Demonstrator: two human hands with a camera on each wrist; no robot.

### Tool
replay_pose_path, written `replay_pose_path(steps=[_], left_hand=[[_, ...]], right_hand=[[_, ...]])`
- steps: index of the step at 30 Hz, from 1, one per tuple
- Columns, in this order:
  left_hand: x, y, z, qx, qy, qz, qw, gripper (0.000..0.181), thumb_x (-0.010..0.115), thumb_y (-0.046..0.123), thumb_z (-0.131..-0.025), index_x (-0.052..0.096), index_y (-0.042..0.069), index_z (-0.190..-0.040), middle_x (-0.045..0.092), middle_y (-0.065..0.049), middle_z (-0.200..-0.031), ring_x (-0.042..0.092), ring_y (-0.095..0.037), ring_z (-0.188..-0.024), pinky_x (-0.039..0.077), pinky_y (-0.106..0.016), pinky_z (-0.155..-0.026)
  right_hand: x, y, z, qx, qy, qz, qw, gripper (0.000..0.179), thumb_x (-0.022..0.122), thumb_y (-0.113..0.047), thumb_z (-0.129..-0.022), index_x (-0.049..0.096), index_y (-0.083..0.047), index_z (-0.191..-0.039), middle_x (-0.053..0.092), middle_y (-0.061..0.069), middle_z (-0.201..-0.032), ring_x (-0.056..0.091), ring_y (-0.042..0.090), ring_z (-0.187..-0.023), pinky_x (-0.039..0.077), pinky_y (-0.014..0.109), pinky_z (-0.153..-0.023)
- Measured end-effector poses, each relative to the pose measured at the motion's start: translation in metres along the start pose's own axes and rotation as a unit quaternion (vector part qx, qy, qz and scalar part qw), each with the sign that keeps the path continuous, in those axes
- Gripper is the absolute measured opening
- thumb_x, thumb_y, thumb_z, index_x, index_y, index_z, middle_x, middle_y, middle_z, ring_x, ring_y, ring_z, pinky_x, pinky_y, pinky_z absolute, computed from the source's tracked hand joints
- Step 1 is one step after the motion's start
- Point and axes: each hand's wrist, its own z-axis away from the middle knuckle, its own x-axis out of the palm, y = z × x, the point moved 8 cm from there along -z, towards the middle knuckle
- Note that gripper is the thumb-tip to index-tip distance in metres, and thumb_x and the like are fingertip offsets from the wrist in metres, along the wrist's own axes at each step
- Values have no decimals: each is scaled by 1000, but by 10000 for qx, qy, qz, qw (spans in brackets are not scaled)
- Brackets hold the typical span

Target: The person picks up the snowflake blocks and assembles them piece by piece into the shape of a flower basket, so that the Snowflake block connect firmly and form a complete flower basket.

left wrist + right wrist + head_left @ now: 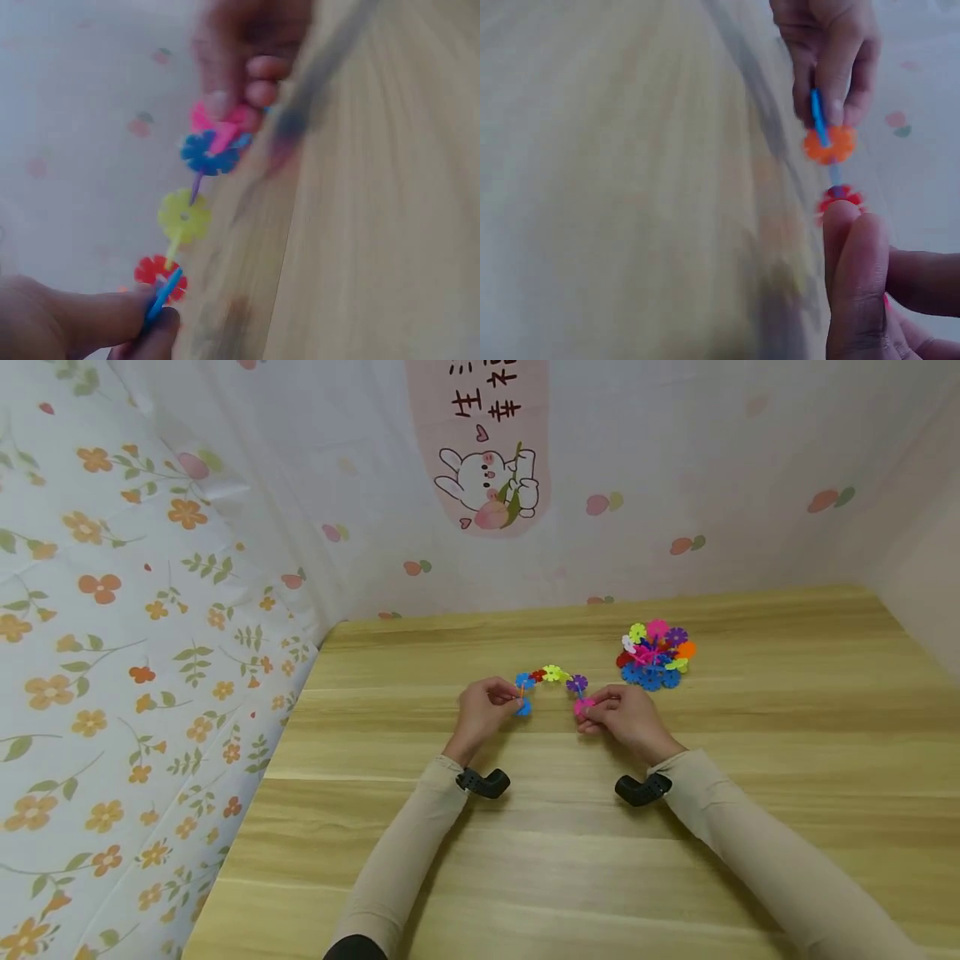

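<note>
A chain of interlocked flower-shaped plastic discs arches between the two hands; its yellow disc (552,673) is near the middle. At the left end, the left hand (478,717) pinches a blue disc (523,707) between thumb and finger. The right hand (626,717) pinches a pink disc (582,707) at the other end, below a purple disc (577,685). In the left wrist view a red disc (154,271) joins the blue one edge-on. An orange disc (830,145) shows beside the left fingertips in the right wrist view. The right fingers partly hide the pink disc there.
A heap of loose flower discs (651,674) in several colours lies behind the right hand on the wooden table (555,877). Printed cloth (645,468) hangs behind the table, and a flowered cloth (150,677) borders its left side.
</note>
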Motion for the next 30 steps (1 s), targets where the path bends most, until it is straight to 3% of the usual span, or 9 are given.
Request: replay_pose_path(steps=[5,9,13,18,22,24,26,28,30], left_hand=[[4,-1,-20,189,-66,-693,9974,10,73,8,-80,64,6,-84,62,-2,-78,58,-14,-72,48,-23,-65],[9,-4,-35,79,-297,-741,9968,10,72,3,-80,63,2,-84,63,-6,-78,63,-15,-67,52,-22,-58],[10,6,-40,285,-379,-1462,9881,8,72,8,-80,66,5,-83,65,-2,-76,62,-11,-67,50,-21,-58],[2,30,-34,1006,121,-2740,9564,11,63,19,-89,66,9,-85,65,0,-77,59,-12,-67,48,-25,-59],[-3,59,-24,1900,832,-3516,9129,20,52,21,-95,66,9,-87,63,-3,-83,59,-13,-67,49,-26,-57],[6,72,-24,2161,542,-3210,9205,19,52,20,-95,66,9,-89,63,-1,-83,60,-11,-68,49,-23,-59],[24,79,-28,2144,-291,-2261,9498,16,53,17,-95,65,7,-93,63,0,-82,62,-12,-70,50,-22,-62],[50,80,-32,1786,-1262,-1051,9701,14,54,15,-95,64,5,-98,64,-3,-85,64,-16,-77,52,-26,-67],[76,78,-37,1241,-1932,97,9732,16,55,13,-94,61,3,-105,64,-7,-94,65,-22,-85,53,-32,-71]], right_hand=[[-2,-10,-21,120,153,532,9984,25,53,2,-92,50,12,-114,67,23,-86,68,28,-72,54,35,-67],[-7,-6,-34,285,135,868,9957,29,53,-2,-92,47,12,-117,67,21,-88,68,24,-70,53,35,-73],[-14,-7,-33,247,-125,1958,9802,40,53,-17,-95,42,11,-120,69,11,-79,68,19,-65,46,40,-87],[-29,-28,-13,-305,-229,3237,9454,46,54,-33,-94,47,7,-115,67,5,-70,65,18,-61,46,46,-82],[-55,-53,6,-1067,191,3081,9451,34,54,-30,-95,58,4,-97,65,12,-72,62,25,-55,51,35,-56],[-75,-63,12,-1346,647,2866,9463,32,52,-29,-95,60,2,-91,65,15,-71,61,29,-51,46,31,-43],[-99,-69,14,-1437,1209,2647,9459,31,51,-28,-96,60,1,-90,65,14,-71,58,28,-48,42,32,-38],[-125,-68,13,-1316,1763,2275,9486,33,50,-31,-96,60,0,-95,65,9,-72,58,23,-49,41,30,-38],[-148,-60,10,-1088,2171,1652,9559,34,51,-33,-95,59,0,-100,64,1,-75,57,15,-56,45,26,-44]])
